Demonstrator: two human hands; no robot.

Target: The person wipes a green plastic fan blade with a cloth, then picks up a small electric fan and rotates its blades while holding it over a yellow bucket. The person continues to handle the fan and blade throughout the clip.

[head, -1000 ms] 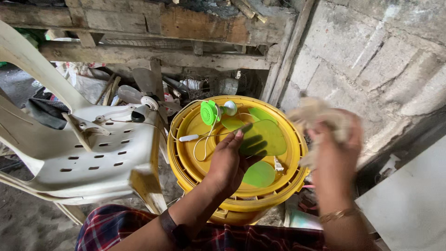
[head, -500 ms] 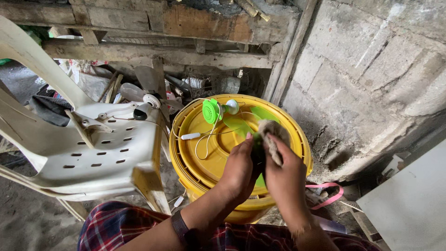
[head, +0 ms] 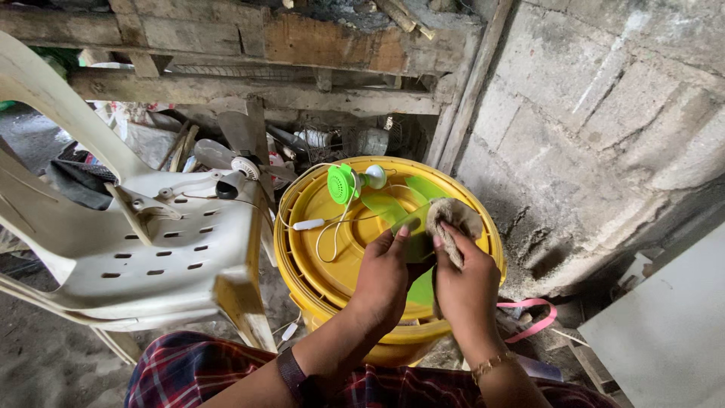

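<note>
Green fan blade (head: 393, 208) flat on yellow lid (head: 317, 249); crumpled rag (head: 451, 219)

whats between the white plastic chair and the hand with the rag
In the head view, between the white plastic chair and the right hand holding the rag sits the left hand, over the yellow bucket lid with its thin white cord.

L hand (head: 385, 283): bare, no glove, no rings visible.
L wrist: dark band, watch-type, approx. round profile.
R hand (head: 464, 291): bare, no glove.
R wrist: thin gold-tone bracelet, chain-type.
Arms: bare, no sleeves in view.
Lap: plaid cloth, red/navy w/ white lines.
</note>
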